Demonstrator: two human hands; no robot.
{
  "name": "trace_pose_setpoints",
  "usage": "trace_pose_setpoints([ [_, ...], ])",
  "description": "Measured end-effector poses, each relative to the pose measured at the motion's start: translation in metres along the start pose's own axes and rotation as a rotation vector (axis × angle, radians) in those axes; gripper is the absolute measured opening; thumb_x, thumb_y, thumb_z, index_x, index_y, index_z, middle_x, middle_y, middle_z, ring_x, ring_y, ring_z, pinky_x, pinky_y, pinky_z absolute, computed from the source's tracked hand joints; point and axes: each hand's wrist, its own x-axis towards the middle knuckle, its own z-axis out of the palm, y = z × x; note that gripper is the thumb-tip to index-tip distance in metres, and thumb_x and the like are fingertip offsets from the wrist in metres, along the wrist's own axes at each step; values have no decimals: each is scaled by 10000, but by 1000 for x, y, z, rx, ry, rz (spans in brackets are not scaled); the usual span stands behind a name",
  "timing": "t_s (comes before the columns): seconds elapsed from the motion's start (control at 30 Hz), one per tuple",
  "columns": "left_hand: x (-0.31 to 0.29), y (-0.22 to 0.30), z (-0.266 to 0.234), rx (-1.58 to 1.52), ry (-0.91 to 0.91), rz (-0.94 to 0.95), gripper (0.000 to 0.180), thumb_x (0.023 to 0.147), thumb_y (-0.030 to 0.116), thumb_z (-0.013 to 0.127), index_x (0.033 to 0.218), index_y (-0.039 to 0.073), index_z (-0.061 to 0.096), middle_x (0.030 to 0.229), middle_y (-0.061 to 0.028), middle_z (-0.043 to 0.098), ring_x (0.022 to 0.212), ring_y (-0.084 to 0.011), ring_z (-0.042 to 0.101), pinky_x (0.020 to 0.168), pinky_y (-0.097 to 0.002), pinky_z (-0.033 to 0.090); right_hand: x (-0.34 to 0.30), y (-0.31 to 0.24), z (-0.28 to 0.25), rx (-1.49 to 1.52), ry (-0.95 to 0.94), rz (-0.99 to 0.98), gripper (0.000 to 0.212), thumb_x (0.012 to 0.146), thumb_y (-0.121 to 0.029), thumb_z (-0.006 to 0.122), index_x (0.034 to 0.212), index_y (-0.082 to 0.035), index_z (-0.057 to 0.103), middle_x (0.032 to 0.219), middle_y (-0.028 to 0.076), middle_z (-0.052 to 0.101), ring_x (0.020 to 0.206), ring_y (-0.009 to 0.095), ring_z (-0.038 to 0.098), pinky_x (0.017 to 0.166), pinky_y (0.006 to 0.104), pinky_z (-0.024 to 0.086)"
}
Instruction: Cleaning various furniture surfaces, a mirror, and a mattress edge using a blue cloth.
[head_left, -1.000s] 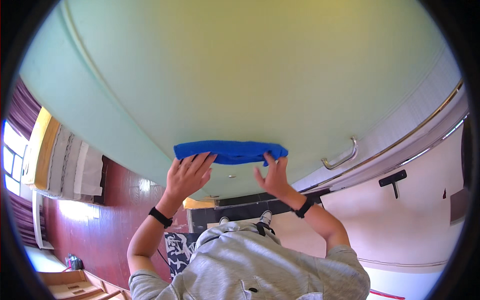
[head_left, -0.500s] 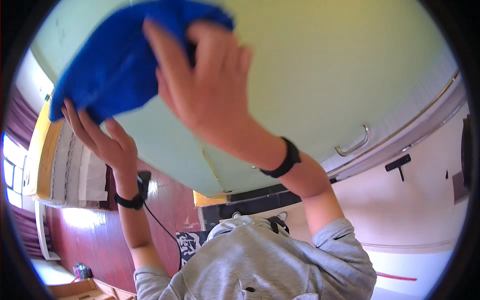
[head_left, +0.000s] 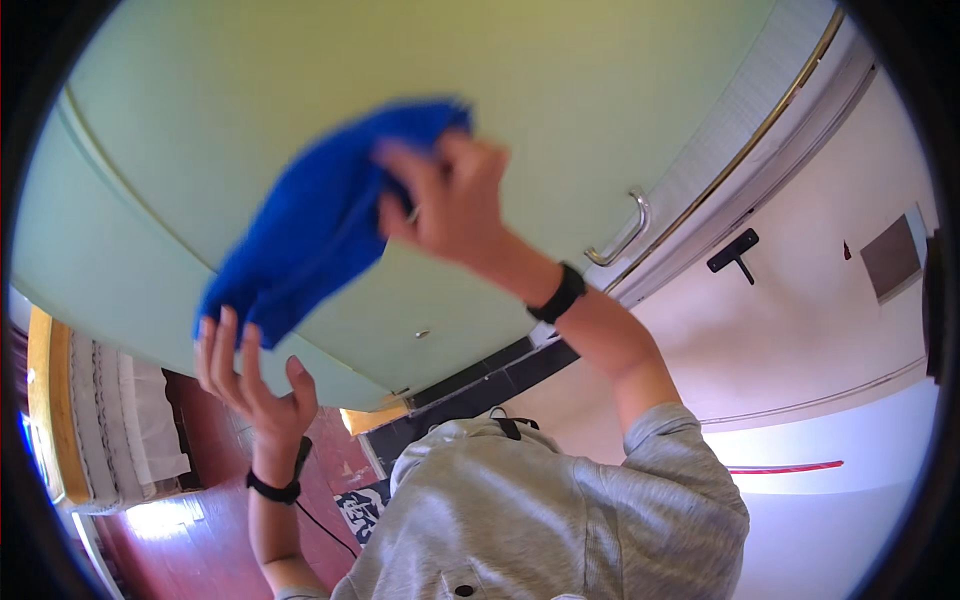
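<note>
A blue cloth [head_left: 315, 215], creased along its length, stretches slantwise between my two hands in front of a pale green door [head_left: 600, 90]. My right hand [head_left: 455, 205] grips its upper right end with bent fingers, somewhat blurred by motion. At the lower left end, my left hand [head_left: 255, 385] has its fingers stretched out, their tips lying against the cloth, and its thumb held apart from it. Whether the cloth touches the door cannot be made out. Each wrist wears a black band.
A metal pull handle [head_left: 625, 235] juts from the door on the right, near a brass-coloured edge strip [head_left: 765, 135]. A black fixture [head_left: 735, 255] hangs on the pale wall. Lower left are a mattress [head_left: 105, 420] with a wooden frame and a dark red floor [head_left: 230, 530].
The cloth and both hands have come lower in the picture, and the cloth looks narrower. My view has turned, so the door handle and wall sit higher and further left.
</note>
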Motion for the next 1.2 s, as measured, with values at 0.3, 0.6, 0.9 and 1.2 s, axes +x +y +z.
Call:
trace_pose_setpoints([
  [0.3,135,167,-60,-1849,0,-225,525,1011,526,378,1092,60,606,941,-137,624,1002,-329,605,930,-458,462,-44,169,-65,-127,137,258,618,804,-105,610,1371,20,401,1220,262,379,1136,425,371,1032,509,282],
  [0.6,156,272,-120,-2426,79,-1133,491,995,415,513,880,-10,730,842,-112,649,746,-190,617,672,-280,555,-291,157,-46,-11,-12,832,575,846,-72,629,1322,68,338,1183,260,391,1123,425,424,986,475,353],
  [0.9,179,298,-71,-2234,123,-825,143,893,231,726,794,150,662,751,22,611,615,-77,479,552,-209,422,-292,219,-55,498,167,1299,436,1027,-272,468,1323,39,390,1262,212,442,1170,328,484,1034,407,374],
  [1.2,194,287,-75,-2246,-435,-1125,163,954,224,596,804,162,605,705,5,512,571,-106,448,536,-230,368,-318,227,-41,729,299,1179,710,1019,-472,476,1495,-24,200,1475,148,315,1338,253,350,1132,356,283],
])
